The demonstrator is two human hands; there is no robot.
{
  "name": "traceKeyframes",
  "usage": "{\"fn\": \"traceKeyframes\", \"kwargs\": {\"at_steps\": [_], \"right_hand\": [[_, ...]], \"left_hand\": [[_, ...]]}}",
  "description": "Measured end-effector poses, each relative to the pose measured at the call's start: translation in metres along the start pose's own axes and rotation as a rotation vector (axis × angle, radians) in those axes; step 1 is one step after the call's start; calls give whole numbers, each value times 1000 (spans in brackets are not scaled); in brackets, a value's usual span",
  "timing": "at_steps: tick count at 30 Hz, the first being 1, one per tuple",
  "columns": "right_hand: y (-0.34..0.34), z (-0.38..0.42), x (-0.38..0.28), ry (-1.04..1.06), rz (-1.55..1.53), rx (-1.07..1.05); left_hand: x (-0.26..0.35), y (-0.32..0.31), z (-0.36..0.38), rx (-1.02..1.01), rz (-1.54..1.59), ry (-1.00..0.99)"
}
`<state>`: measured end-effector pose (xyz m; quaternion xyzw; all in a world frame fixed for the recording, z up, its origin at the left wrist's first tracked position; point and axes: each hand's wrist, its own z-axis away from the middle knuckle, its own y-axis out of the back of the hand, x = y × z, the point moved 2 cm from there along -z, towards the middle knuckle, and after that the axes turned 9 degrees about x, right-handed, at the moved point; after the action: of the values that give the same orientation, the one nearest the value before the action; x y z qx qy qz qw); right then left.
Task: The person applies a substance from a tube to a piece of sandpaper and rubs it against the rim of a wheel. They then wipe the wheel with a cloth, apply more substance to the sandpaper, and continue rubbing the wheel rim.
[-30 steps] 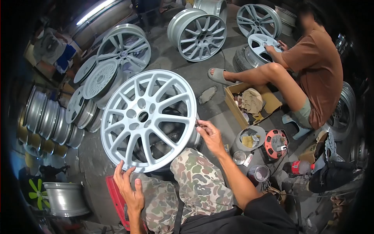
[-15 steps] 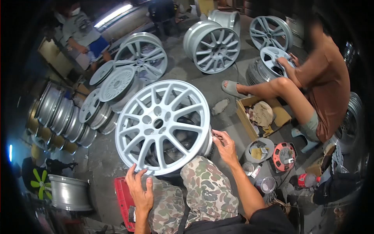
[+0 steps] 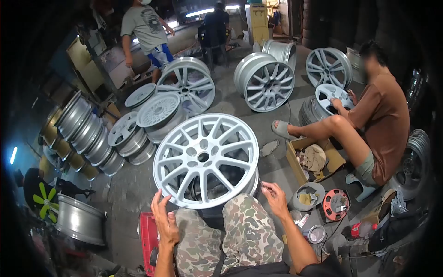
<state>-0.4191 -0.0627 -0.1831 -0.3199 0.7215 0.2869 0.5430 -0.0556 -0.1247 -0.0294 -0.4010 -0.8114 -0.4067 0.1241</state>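
Note:
A white multi-spoke car wheel rim [image 3: 203, 157] lies tilted in front of my knees, its face turned up toward me. My left hand [image 3: 165, 222] is at the near left edge of the rim, fingers apart and bent a little, fingertips close to the lip. Off the right side of the rim is my right hand [image 3: 275, 201], thumb and forefinger pinched together; I cannot tell what is between them. Camouflage trousers [image 3: 249, 226] cover my knees just below the rim.
At right a person [image 3: 385, 115] sits handling another wheel [image 3: 333, 99]. A cardboard box [image 3: 295, 164], grey bucket [image 3: 308, 196] and red reel [image 3: 335, 204] stand between us. More wheels [image 3: 159, 110] crowd the left and back. A red case [image 3: 148, 240] is by my left arm.
My view has tilted up, so the rim and other wheels sit lower and farther right in it. My right hand has drawn slightly away from the rim. The standing person's arms have moved apart.

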Motion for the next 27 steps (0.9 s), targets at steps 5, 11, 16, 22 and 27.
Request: {"fn": "traceKeyframes", "kwargs": {"at_steps": [5, 11, 16, 22, 27], "right_hand": [[26, 5, 24, -162, -107, 77], [64, -10, -25, -74, -52, 109], [70, 16, -24, -54, -66, 161], [70, 74, 16, -200, -80, 136], [87, 87, 21, -246, 18, 152]], "left_hand": [[3, -7, -68, 166, -35, -145], [140, 4, -242, 32, 387, -256], [226, 30, -281, 87, 450, -417], [180, -34, -161, -702, 170, -488], [133, -94, -67, -753, 433, -486]]}}
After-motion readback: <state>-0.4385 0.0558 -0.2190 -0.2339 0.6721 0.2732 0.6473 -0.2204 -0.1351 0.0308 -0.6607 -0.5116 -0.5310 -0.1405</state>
